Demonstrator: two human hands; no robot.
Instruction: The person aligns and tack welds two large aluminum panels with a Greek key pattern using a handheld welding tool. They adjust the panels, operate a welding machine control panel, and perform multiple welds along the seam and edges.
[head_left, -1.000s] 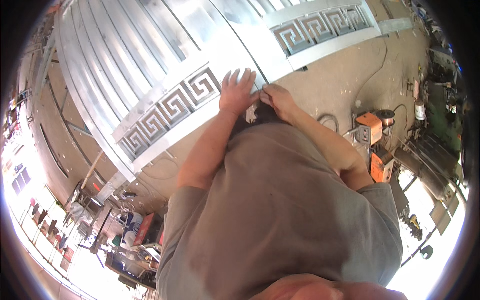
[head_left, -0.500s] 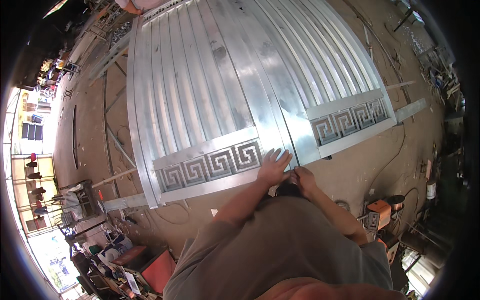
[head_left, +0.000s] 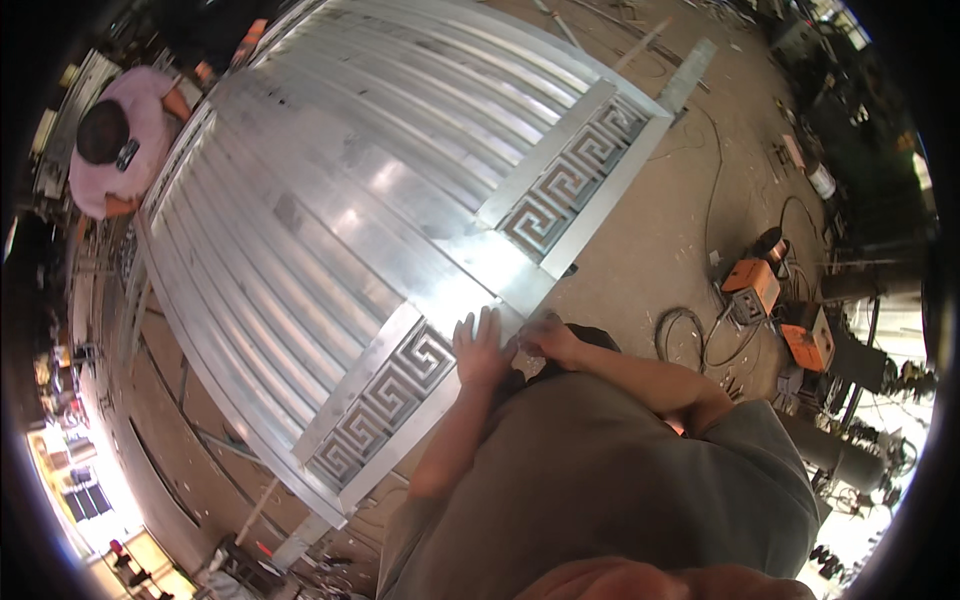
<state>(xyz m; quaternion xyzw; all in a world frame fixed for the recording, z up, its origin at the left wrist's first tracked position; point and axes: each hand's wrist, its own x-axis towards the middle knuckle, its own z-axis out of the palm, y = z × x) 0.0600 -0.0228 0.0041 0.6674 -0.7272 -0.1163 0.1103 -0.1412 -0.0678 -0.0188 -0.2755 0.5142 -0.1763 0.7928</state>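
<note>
A large silver metal double gate (head_left: 330, 190) with ribbed panels lies flat in front of me. My left hand (head_left: 480, 348) rests on its near edge, fingers spread on the bright frame beside the left Greek-key panel (head_left: 390, 398). Close by on the right, my right hand (head_left: 548, 338) is closed at the near end of the seam between the two leaves. Whatever its fingers grip there is too dark and small to make out. Farther right along the same edge sits the other Greek-key panel (head_left: 570, 183).
A person in a pink shirt (head_left: 135, 120) bends over the gate's far left side. Orange and grey machines (head_left: 752, 288) stand on the floor to my right, next to a coiled cable (head_left: 680, 335). Support bars (head_left: 688, 75) stick out beneath the gate.
My view has turned, so the gate appears rotated and the person in pink shows more fully at the far left. Both hands stay at the seam's near end.
</note>
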